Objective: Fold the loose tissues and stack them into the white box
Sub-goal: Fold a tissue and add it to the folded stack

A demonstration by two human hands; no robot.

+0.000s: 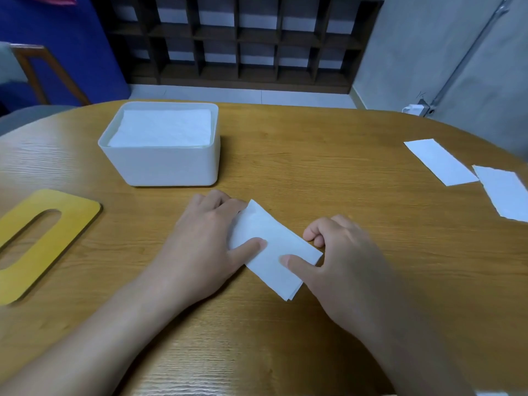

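Both hands on 1 folded tissue at table centre; box w/ stack behind-left.

Oval wood-grain table (328,155) carries everything. White rectangular plastic box (160,164), rounded corners, lid off, back-left; 1 stack of white folded tissues (163,127) inside, top near the rim. 1 flat yellow lid w/ oval slot (37,244) at left edge, well apart from box. Left hand (200,238): fingers curled at tissue's far-left end, thumb flat on top. Right hand (343,261): fingers curled at right edge, thumb pressing top. White folded tissue (271,247) lies diagonal, flat on table, layered edges showing at near corner. 2 loose white tissue rectangles (440,161) far right, corners just touching or nearly, 2nd one (505,192) cut by frame.
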